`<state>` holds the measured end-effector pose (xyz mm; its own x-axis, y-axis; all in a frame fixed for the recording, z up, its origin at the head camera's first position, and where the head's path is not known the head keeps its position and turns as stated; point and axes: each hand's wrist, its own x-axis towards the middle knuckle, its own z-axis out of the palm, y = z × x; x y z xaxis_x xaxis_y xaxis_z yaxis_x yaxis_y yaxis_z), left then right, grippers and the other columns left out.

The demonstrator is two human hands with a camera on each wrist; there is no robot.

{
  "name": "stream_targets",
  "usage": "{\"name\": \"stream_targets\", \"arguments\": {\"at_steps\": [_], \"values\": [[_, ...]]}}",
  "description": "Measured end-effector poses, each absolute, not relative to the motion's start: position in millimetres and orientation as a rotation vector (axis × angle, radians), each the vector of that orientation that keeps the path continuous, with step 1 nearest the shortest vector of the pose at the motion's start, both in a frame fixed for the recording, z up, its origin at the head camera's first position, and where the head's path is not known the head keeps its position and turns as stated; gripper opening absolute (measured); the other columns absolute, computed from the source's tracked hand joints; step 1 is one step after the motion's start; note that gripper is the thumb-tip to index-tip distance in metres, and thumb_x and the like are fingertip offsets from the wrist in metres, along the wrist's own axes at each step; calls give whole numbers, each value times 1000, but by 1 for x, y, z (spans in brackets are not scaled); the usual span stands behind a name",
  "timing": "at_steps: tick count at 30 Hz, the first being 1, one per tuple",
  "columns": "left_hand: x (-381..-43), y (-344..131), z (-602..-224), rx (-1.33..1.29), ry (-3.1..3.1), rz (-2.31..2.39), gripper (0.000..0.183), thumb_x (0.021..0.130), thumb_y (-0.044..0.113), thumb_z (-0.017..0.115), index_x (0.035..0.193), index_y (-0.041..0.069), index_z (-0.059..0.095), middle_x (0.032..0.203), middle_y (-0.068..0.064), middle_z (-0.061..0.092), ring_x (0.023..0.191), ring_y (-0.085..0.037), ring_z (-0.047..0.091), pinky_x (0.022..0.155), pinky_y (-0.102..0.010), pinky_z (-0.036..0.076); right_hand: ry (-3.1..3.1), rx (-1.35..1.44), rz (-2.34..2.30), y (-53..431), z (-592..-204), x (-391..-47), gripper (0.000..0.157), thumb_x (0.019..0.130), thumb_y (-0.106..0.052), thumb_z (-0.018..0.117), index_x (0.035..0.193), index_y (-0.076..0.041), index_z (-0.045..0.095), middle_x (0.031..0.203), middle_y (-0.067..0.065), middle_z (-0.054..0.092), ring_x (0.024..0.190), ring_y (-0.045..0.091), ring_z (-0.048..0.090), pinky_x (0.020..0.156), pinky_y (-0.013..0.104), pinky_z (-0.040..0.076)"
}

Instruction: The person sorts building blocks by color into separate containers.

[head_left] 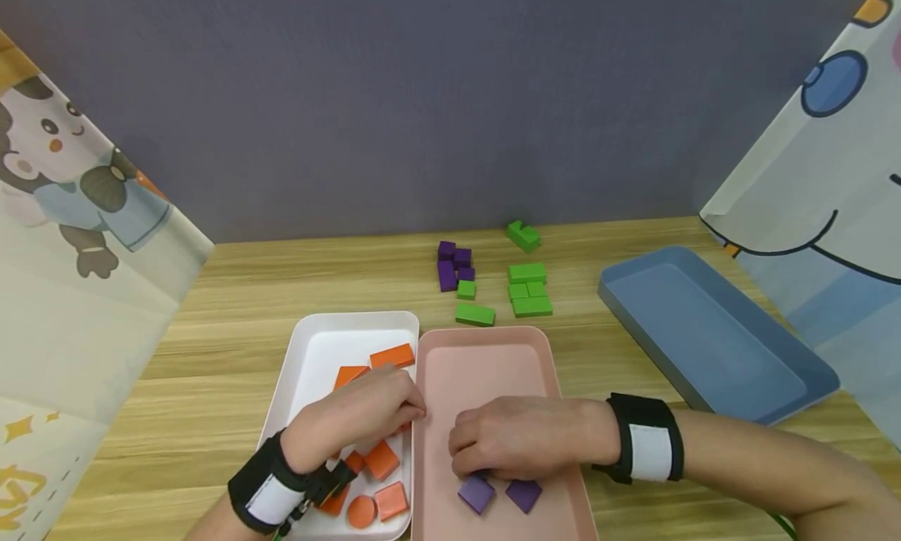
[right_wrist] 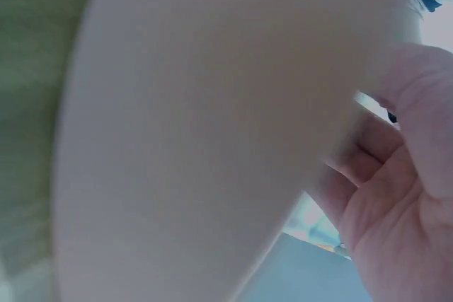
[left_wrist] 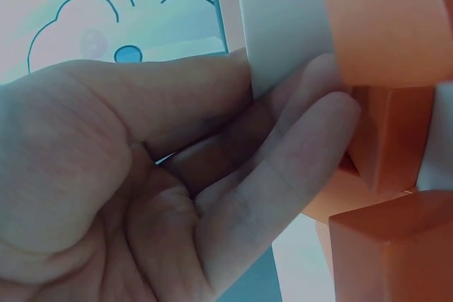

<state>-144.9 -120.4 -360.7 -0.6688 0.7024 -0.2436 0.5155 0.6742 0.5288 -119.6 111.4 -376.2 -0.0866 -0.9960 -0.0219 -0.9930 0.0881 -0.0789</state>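
Note:
My left hand reaches over the right side of a white tray holding several orange blocks. In the left wrist view, its thumb and fingers pinch the tray's wall from both sides, close to an orange block. Over the pink tray is my right hand, its fingers bent downward. Right beside it lie a purple block and another purple block. The pink tray's wall hides the right fingertips in the right wrist view, so their contact cannot be told.
Behind the trays stand several dark purple blocks and several green blocks on the wooden table. A blue tray sits at the right. A dark grey panel closes off the back.

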Motion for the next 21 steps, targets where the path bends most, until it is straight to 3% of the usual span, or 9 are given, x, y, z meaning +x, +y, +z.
{"name": "stream_targets", "arguments": {"at_steps": [5, 9, 12, 15, 18, 21], "values": [[-145, -121, -361, 953, 2455, 595, 22, 92, 15, 61, 70, 15, 68, 52, 12, 44, 48, -1, 40, 47, -18, 33, 2303, -2129, -123, 107, -354, -131, 23, 84, -23, 68, 106, -22, 64, 109, -10, 60, 102, 3, 53, 91, 16, 44], [-146, -122, -363, 1003, 2478, 573, 17, 90, 14, 63, 76, 15, 72, 55, 14, 49, 52, 0, 42, 51, -17, 37, 2473, -2220, -253, 105, -332, -160, 35, 87, -40, 64, 114, -19, 60, 128, 1, 56, 122, 15, 48, 109, 34, 36], [-147, -122, -364, 1014, 2489, 558, 17, 90, 14, 63, 75, 15, 72, 56, 14, 50, 53, 0, 42, 52, -18, 38, 2670, -2115, -323, 106, -320, -190, 61, 85, -60, 58, 131, -21, 54, 150, 7, 38, 140, 25, 31, 115, 49, 25], [-147, -121, -364, 992, 2476, 565, 21, 91, 15, 62, 70, 16, 69, 54, 13, 48, 52, -1, 42, 51, -18, 37, 2844, -1867, -304, 109, -317, -220, 91, 74, -79, 52, 148, -29, 36, 162, 7, 11, 149, 30, 6, 113, 65, 17], [-147, -121, -363, 976, 2462, 575, 24, 91, 15, 61, 68, 16, 66, 52, 12, 44, 50, -2, 41, 49, -18, 35, 2937, -1609, -268, 110, -325, -248, 103, 67, -84, 53, 152, -35, 24, 163, 4, -3, 149, 32, -6, 107, 74, 15], [-147, -121, -363, 980, 2457, 582, 25, 92, 15, 61, 67, 16, 65, 52, 12, 43, 49, -1, 40, 49, -18, 34, 2968, -1365, -246, 112, -338, -273, 106, 64, -83, 58, 152, -40, 18, 163, 2, -8, 148, 35, -5, 105, 76, 15]]}}
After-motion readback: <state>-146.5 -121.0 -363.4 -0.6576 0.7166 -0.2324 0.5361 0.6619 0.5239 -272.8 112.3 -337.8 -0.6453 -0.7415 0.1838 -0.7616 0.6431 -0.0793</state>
